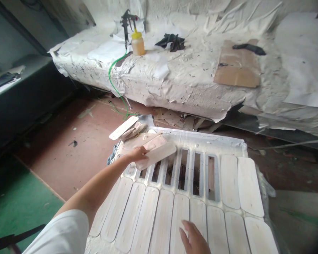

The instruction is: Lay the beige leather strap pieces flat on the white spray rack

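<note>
My left hand [140,154] is closed on the left end of a pale, rounded panel [159,155], held tilted over the far left part of a slotted white frame [214,137]. Beneath and behind that panel are pinkish-beige pieces [132,131] and another pale board [123,128]. Fingers apart and holding nothing, my right hand [194,240] hovers over the near row of pale rounded panels [180,215]. Two more panels [230,180] lie at the right end of the far row, beside several uncovered slots.
Behind the frame runs a long, covered bench [175,77] with a spray gun [127,23], a yellow-capped bottle [138,44], black scraps [172,42] and cardboard [237,67]. A green hose [110,76] hangs down to the reddish floor [69,134].
</note>
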A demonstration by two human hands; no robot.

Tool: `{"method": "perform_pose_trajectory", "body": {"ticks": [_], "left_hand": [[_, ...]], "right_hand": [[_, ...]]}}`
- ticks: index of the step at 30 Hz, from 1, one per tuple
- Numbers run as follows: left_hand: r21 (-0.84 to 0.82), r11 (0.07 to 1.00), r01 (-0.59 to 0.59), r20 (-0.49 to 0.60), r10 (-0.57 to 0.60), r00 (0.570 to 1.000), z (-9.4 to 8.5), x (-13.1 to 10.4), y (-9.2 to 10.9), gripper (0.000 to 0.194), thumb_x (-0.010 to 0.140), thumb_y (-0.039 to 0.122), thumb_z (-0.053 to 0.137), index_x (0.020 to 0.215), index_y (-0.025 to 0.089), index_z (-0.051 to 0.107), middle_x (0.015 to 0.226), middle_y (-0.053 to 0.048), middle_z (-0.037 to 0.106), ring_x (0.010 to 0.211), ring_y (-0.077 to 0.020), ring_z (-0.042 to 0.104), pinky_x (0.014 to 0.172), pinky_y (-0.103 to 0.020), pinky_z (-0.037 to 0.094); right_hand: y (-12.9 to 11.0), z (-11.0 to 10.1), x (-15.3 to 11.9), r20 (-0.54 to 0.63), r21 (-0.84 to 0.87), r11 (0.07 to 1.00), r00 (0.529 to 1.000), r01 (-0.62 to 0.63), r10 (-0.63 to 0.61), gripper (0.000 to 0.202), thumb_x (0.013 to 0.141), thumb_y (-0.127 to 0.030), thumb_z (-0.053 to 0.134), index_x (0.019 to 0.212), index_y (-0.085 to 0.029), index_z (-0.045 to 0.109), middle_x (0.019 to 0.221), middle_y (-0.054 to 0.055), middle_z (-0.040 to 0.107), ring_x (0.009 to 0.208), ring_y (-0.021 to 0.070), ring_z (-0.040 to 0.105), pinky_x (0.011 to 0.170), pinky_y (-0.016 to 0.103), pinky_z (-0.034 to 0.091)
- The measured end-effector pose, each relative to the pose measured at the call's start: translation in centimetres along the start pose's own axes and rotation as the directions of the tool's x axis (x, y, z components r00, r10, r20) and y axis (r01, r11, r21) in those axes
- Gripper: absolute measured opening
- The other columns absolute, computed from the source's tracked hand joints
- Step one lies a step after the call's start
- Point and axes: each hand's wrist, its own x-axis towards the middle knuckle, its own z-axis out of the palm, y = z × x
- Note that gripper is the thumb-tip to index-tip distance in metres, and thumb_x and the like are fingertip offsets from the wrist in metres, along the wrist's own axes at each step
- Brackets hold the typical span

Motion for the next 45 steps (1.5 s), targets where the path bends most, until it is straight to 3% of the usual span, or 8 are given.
{"method": "perform_pose_trajectory", "body": {"ticks": [5, 8, 11, 14, 20, 29, 36, 45], "left_hand": [[-0.467, 0.842, -0.27, -0.116, 0.245, 0.963, 4.1, -5.6, 6.9, 0.029, 0.083, 0.033, 0.053, 0.103, 0.015, 0.066, 0.113, -0.007, 0.061, 0.098, -0.0175, 0.059, 0.084, -0.023, 0.045], [-0.66, 0.714, -0.234, -0.092, 0.232, 0.968, 7.6, -7.5, 11.6, 0.039, 0.089, 0.037, 0.048, 0.121, 0.018, 0.057, 0.115, -0.006, 0.062, 0.099, -0.0174, 0.059, 0.085, -0.024, 0.046], [-0.723, 0.656, -0.216, -0.111, 0.199, 0.974, 11.1, -7.4, 16.5, 0.042, 0.09, 0.041, 0.046, 0.124, 0.017, 0.055, 0.117, -0.007, 0.062, 0.105, -0.0189, 0.058, 0.093, -0.027, 0.043], [-0.768, 0.575, -0.283, -0.195, 0.211, 0.958, 14.0, -5.4, 21.9, 0.044, 0.09, 0.041, 0.046, 0.127, 0.017, 0.053, 0.122, -0.008, 0.059, 0.11, -0.0198, 0.055, 0.097, -0.03, 0.041], [-0.935, 0.314, -0.162, -0.149, 0.063, 0.987, 19.4, 0.8, 29.7, 0.036, 0.087, 0.043, 0.048, 0.1, 0.012, 0.057, 0.081, -0.003, 0.058, 0.072, -0.0127, 0.052, 0.067, -0.023, 0.044], [-0.927, 0.36, 0.11, 0.057, -0.156, 0.986, 26.9, 2.2, 30.0, 0.029, 0.085, 0.04, 0.047, 0.068, 0.018, 0.036, 0.061, 0.004, 0.036, 0.059, -0.0094, 0.037, 0.054, -0.021, 0.034], [-0.7, 0.691, 0.182, 0.039, -0.218, 0.975, 25.2, 3.5, 29.0, 0.042, 0.078, 0.043, 0.054, 0.052, 0.016, 0.034, 0.052, 0.004, 0.033, 0.054, -0.0089, 0.032, 0.051, -0.023, 0.024], [-0.613, 0.724, 0.316, 0.151, -0.286, 0.946, 24.7, 6.3, 29.2, 0.038, 0.081, 0.036, 0.053, 0.049, 0.016, 0.043, 0.043, 0.001, 0.05, 0.042, -0.0096, 0.048, 0.046, -0.022, 0.031]], "right_hand": [[-7.9, -0.3, 8.9, 0.107, 0.581, 0.77, 0.963, -0.263, 0.249, 0.053, 0.079, -0.054, 0.056, 0.119, -0.019, 0.051, 0.119, 0.014, 0.061, 0.09, 0.0219, 0.067, 0.072, 0.034, 0.058], [-8.5, -2.3, 10.5, 0.102, 0.652, 0.703, 0.951, -0.285, 0.29, 0.042, 0.081, -0.056, 0.053, 0.093, -0.016, 0.059, 0.083, 0.008, 0.068, 0.069, 0.0185, 0.065, 0.06, 0.03, 0.055], [-6.5, -6.3, 9.4, -0.08, 0.538, 0.81, 0.942, -0.236, 0.327, 0.037, 0.083, -0.052, 0.052, 0.077, -0.016, 0.06, 0.069, 0.006, 0.066, 0.065, 0.0178, 0.062, 0.061, 0.029, 0.052], [-3.1, -11.2, 8.3, -0.189, 0.438, 0.878, 0.934, -0.195, 0.302, 0.035, 0.084, -0.049, 0.053, 0.087, -0.016, 0.063, 0.086, 0.009, 0.07, 0.082, 0.0213, 0.064, 0.074, 0.031, 0.052], [4.9, -17.6, 11.0, -0.155, 0.308, 0.911, 0.931, -0.272, 0.331, 0.044, 0.08, -0.054, 0.055, 0.089, -0.012, 0.065, 0.088, 0.01, 0.071, 0.085, 0.0239, 0.064, 0.077, 0.033, 0.05], [11.2, -15.9, 12.3, 0.171, 0.324, 0.879, 0.936, -0.349, 0.309, 0.041, 0.079, -0.052, 0.056, 0.088, -0.014, 0.064, 0.076, 0.006, 0.07, 0.074, 0.0213, 0.063, 0.067, 0.033, 0.05], [12.9, -14.9, 13.5, 0.125, 0.209, 0.923, 0.945, -0.324, 0.304, 0.034, 0.082, -0.048, 0.051, 0.093, -0.016, 0.059, 0.084, 0.005, 0.069, 0.076, 0.0188, 0.062, 0.067, 0.03, 0.047], [14.1, -15.8, 17.6, 0.1, -0.213, 0.91, 0.919, -0.355, 0.381, 0.024, 0.09, -0.037, 0.045, 0.086, -0.017, 0.059, 0.07, 0.002, 0.064, 0.062, 0.0126, 0.057, 0.058, 0.022, 0.036]]}}
